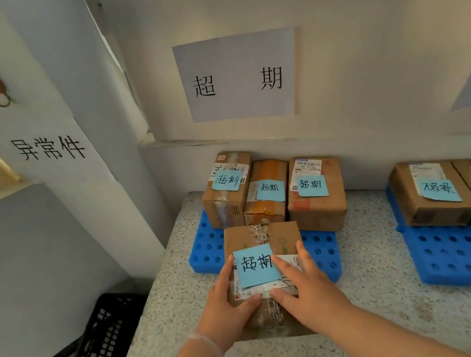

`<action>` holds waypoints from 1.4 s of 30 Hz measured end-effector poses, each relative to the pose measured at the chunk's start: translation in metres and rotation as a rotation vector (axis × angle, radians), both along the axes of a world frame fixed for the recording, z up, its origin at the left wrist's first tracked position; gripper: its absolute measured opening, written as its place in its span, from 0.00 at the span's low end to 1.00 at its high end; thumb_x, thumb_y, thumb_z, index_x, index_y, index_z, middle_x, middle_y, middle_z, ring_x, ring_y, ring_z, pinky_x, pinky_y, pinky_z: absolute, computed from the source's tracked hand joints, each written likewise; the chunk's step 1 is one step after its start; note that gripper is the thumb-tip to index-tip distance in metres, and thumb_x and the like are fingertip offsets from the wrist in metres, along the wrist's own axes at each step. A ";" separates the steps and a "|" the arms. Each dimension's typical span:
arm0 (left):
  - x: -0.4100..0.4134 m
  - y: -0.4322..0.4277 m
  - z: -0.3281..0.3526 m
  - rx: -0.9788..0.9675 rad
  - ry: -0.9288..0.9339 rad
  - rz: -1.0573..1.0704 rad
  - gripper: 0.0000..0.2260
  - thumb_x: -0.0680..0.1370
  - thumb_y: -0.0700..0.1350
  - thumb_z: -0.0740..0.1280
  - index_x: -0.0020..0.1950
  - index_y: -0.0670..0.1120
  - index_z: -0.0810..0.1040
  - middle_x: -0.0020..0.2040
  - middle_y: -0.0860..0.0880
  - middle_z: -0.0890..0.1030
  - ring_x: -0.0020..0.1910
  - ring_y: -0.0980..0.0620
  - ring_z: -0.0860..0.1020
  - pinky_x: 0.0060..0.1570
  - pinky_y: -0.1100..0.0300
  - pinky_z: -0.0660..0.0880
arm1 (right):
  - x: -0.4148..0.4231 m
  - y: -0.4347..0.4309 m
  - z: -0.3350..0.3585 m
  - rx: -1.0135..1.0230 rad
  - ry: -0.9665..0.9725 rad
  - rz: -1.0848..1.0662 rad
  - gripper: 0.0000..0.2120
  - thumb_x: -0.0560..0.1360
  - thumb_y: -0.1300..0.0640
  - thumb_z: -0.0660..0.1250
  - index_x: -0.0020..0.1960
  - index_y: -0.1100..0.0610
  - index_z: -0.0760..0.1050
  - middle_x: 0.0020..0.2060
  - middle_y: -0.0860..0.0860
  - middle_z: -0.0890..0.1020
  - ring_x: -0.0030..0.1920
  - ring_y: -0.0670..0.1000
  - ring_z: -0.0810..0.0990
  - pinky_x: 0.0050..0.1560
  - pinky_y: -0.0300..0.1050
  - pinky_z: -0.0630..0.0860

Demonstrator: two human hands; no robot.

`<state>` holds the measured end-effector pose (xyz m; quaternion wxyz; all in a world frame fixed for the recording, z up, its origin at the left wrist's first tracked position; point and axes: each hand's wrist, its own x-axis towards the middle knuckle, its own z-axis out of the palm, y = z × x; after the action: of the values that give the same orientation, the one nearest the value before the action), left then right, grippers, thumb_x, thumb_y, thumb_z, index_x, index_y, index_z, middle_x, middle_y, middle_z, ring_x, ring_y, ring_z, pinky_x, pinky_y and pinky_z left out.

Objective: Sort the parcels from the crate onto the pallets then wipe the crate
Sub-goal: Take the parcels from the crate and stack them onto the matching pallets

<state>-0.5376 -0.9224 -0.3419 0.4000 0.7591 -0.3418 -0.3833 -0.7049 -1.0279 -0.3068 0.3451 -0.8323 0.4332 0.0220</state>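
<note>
I note the parcel (261,236) sits between my hands: left hand (229,300) grips its left edge, right hand (303,283) its right, far end over the blue pallet (206,253).

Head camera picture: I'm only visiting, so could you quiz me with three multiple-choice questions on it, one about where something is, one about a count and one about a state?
1. Where is the black crate?
A) on the floor, left of the speckled platform
B) on a pallet
C) on top of a stack of boxes

2. How many back-row parcels stand on the left pallet, beyond the held parcel?
A) one
B) three
C) five

3. How is the held parcel handled?
A) nobody touches it
B) one hand only
C) both hands hold it

Answers:
1 A: the crate sits low on the floor beside the platform.
2 B: three boxes stand side by side there.
3 C: the left hand and the right hand hold its two sides.
</note>
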 end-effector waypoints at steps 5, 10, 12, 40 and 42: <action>0.058 0.005 -0.016 0.068 0.050 -0.027 0.38 0.72 0.52 0.75 0.74 0.72 0.56 0.66 0.57 0.72 0.62 0.53 0.75 0.63 0.49 0.75 | 0.057 0.008 -0.020 0.071 0.038 -0.026 0.32 0.78 0.37 0.59 0.77 0.32 0.48 0.76 0.41 0.31 0.78 0.53 0.47 0.75 0.52 0.59; 0.100 0.001 -0.029 0.091 0.082 -0.066 0.37 0.74 0.48 0.75 0.72 0.71 0.57 0.66 0.56 0.73 0.61 0.53 0.76 0.61 0.51 0.77 | 0.094 0.012 -0.037 0.099 0.058 -0.067 0.32 0.78 0.37 0.60 0.77 0.33 0.48 0.75 0.40 0.30 0.78 0.53 0.48 0.74 0.52 0.62; 0.107 -0.001 -0.028 0.107 0.062 -0.080 0.38 0.70 0.54 0.75 0.70 0.76 0.57 0.65 0.57 0.72 0.62 0.53 0.76 0.62 0.49 0.76 | 0.103 0.015 -0.040 0.097 0.061 -0.090 0.32 0.78 0.37 0.60 0.77 0.33 0.48 0.75 0.40 0.30 0.78 0.53 0.49 0.74 0.52 0.62; 0.023 -0.101 0.047 -0.113 -0.155 -0.429 0.37 0.77 0.53 0.70 0.76 0.67 0.49 0.67 0.52 0.64 0.62 0.57 0.69 0.62 0.64 0.71 | 0.002 -0.032 0.027 -0.142 -0.056 -0.385 0.31 0.78 0.38 0.60 0.76 0.33 0.50 0.77 0.40 0.35 0.77 0.54 0.50 0.70 0.52 0.65; 0.017 -0.119 0.049 -0.115 -0.126 -0.421 0.38 0.76 0.53 0.71 0.76 0.70 0.50 0.68 0.52 0.64 0.63 0.54 0.71 0.63 0.58 0.74 | -0.005 -0.048 0.033 -0.146 -0.061 -0.393 0.31 0.78 0.38 0.61 0.76 0.33 0.50 0.77 0.40 0.35 0.77 0.54 0.51 0.70 0.52 0.66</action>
<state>-0.5204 -1.0415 -0.2929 0.3316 0.6694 -0.5383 -0.3900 -0.7099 -1.0754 -0.2738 0.2946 -0.7548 0.5771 -0.1026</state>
